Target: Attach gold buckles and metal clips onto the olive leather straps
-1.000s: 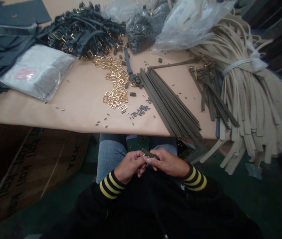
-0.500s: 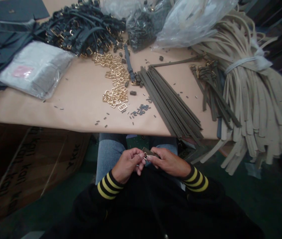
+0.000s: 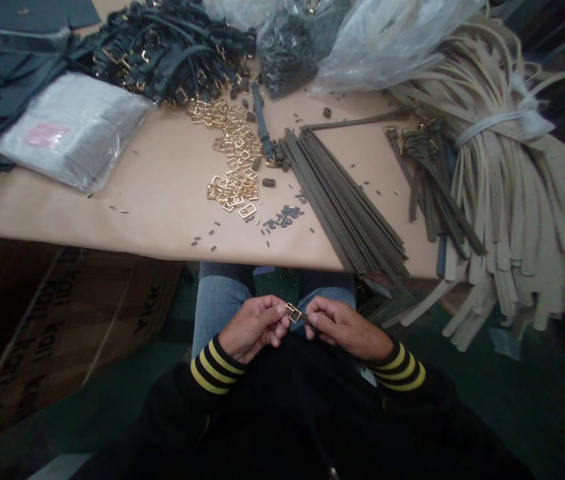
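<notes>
Over my lap, below the table edge, my left hand (image 3: 257, 327) pinches the left end of a gold buckle (image 3: 293, 313). My right hand (image 3: 345, 327) is closed on a dark strap (image 3: 307, 321) at the buckle's right side; most of that strap is hidden by the fingers. On the table (image 3: 162, 200), gold buckles (image 3: 235, 160) lie in a long pile. Small dark metal pieces (image 3: 285, 217) are scattered near its lower end. A fan of olive straps (image 3: 345, 200) reaches the front edge.
Dark buckled straps (image 3: 172, 53) and a plastic-wrapped packet (image 3: 72, 130) lie at the left. Clear bags (image 3: 377, 47) stand at the back. Beige straps (image 3: 522, 193) hang over the right side. A cardboard box (image 3: 112, 320) is below the table at the left.
My right hand has moved slightly right, away from my left hand. The gold buckle, earlier mostly covered by fingers, now shows between them.
</notes>
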Demonstrator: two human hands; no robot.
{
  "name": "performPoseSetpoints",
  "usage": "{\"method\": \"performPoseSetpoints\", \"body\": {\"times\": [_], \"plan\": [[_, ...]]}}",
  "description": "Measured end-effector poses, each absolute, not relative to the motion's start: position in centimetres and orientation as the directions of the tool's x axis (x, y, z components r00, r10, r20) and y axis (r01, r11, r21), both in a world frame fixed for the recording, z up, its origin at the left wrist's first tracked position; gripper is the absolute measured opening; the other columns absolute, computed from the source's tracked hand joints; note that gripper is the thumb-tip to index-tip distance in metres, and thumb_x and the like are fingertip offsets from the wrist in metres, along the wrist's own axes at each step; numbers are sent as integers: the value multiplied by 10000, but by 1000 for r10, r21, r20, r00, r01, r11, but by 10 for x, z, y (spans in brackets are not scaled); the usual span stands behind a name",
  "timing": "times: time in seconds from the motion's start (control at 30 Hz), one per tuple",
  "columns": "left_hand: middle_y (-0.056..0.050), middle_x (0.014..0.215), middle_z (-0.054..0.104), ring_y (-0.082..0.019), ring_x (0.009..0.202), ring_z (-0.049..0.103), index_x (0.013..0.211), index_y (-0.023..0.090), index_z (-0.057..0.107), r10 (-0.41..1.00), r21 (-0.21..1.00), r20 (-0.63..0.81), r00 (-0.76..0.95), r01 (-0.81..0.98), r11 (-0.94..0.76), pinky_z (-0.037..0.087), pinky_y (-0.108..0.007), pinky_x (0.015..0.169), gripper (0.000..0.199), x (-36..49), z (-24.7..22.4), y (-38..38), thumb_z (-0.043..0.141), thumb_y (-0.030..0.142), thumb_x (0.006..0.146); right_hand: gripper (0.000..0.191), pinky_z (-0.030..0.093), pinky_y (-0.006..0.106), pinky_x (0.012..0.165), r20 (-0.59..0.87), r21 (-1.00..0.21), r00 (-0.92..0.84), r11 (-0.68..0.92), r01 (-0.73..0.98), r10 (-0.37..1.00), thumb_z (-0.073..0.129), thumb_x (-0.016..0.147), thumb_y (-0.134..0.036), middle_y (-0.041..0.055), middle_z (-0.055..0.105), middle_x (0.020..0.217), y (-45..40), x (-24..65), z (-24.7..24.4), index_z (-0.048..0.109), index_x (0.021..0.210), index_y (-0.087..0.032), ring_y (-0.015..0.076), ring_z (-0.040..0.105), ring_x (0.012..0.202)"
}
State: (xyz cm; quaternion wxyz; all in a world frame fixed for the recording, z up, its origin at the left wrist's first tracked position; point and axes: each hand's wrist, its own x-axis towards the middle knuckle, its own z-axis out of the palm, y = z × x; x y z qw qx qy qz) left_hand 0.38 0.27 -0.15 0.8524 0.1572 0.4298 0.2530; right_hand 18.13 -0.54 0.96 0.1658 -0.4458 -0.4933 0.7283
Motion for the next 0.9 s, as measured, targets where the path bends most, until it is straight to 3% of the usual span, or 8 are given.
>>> {"method": "performPoseSetpoints", "body": {"times": [0.17,0.23,0.33,0.43,0.5,0.73,0.9], "plan": [[16,496,555,-23,342,444,658,95,509,489,400,-644,589,-286,871,377,-97,299,260,9,-1,-2,703,246,574,207,276,181,407,-443,-889,-541,-427,163,715,413,812,-359,4,514,654,-8,176,6,414,781,-154,58,373,451],[20,478,547,-26,331,444,649,98,504,483,397,-645,592,-280,874,373,-100,291,239,11,-1,-3,691,228,577,141,323,186,447,-402,-913,-499,-375,159,767,419,813,-285,1,527,663,-10,173,5,399,871,-158,77,439,505],[30,466,537,-27,326,437,630,108,492,493,402,-652,576,-289,869,364,-103,282,224,13,-1,-2,682,213,576,200,393,221,563,-273,-959,-466,-197,205,842,419,808,-189,10,554,730,-12,171,7,385,1005,-170,106,520,632],[33,466,532,-27,333,431,627,109,489,483,402,-670,563,-273,874,353,-103,278,229,13,0,-1,686,209,564,117,400,241,651,-110,-953,-449,36,302,887,435,798,-149,19,555,766,-13,172,8,476,905,-173,121,531,713],[39,469,523,-24,339,422,641,112,485,489,414,-679,547,-265,871,349,-103,282,239,13,1,-1,686,214,563,83,398,236,653,-58,-939,-429,97,330,901,446,792,-138,15,548,755,-12,172,7,496,849,-173,121,526,711],[43,593,495,-44,502,452,739,123,475,678,638,-615,403,-252,728,416,-127,391,279,13,10,-4,669,276,608,72,389,217,561,-82,-932,-348,52,358,934,452,785,-136,-17,504,684,-11,171,4,485,824,-187,102,499,597],[55,543,458,-32,456,412,728,120,475,721,702,-583,376,-215,679,392,-134,395,222,12,6,-5,603,294,678,76,383,206,528,-79,-931,-370,64,360,926,457,780,-136,-17,511,684,-12,171,4,498,822,-184,91,489,565]]}}
